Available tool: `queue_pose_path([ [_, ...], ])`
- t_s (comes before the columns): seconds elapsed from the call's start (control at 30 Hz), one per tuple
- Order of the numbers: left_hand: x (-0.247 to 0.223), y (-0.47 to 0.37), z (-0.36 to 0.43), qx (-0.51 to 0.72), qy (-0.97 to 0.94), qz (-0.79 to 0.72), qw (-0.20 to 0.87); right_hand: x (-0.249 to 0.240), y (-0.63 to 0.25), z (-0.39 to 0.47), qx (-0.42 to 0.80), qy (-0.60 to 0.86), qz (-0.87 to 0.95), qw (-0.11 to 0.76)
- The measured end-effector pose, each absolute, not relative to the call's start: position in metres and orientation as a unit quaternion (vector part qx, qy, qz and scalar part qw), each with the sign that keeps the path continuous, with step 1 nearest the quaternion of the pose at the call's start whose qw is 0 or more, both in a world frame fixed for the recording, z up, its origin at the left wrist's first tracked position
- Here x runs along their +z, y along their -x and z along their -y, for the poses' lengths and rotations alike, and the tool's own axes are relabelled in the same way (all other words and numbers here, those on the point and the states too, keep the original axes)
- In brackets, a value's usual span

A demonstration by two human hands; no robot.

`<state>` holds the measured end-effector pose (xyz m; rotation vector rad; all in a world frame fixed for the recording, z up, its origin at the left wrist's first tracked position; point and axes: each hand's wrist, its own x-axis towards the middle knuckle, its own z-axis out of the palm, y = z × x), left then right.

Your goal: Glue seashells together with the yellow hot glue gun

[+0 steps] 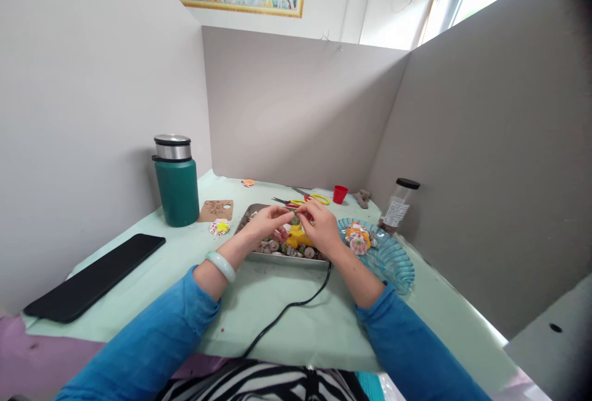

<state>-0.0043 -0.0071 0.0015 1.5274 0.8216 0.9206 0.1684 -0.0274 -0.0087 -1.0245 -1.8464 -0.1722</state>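
Above a metal tray my left hand and my right hand meet, fingertips nearly touching. Both pinch at a small greenish piece, too small and covered to name. Shells and other small bits fill the tray. Among them, just below my fingers, lies a yellow glue gun, partly hidden by my right hand. A black cord runs from the tray's front right corner toward my lap.
A green flask, brown card, flower-like piece and black slab stand left. Behind the tray are scissors and a red cup. Right are a blue glass plate with shell decorations and a jar.
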Motion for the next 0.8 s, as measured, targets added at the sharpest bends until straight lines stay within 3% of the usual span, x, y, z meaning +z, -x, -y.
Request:
queue_pose_path([
  [0.8,0.0024,0.0083,0.0082,0.403,-0.641,-0.299,0.580,-0.0105,-0.1678,0.0259,-0.081,0.422,0.765,0.480],
])
